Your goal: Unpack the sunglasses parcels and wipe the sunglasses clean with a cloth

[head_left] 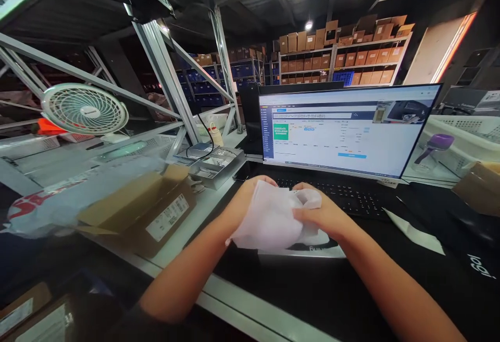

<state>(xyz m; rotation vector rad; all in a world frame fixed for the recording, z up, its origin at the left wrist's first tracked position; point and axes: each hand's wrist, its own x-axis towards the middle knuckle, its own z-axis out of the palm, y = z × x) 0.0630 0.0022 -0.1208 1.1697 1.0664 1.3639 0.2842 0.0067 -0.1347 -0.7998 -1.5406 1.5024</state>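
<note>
A thin white sheet (269, 217) of soft wrapping, perhaps tissue or foam, is held up in front of me over the black desk mat. My left hand (250, 196) grips its far left side, with most of the fingers hidden behind it. At the right, my right hand (318, 212) closes on a folded part of the same sheet, thumb on the near side. Whether anything lies inside the wrapping cannot be seen. Just below the hands rests a flat white package (304, 253) with dark printed letters, partly covered by the sheet.
An open cardboard box (136, 227) with a label stands left, beside a plastic bag (50, 201). Behind the hands are a keyboard (351, 193) and a lit monitor (336, 139). A grey tray (219, 167) sits back left; a paper strip (414, 231) lies right.
</note>
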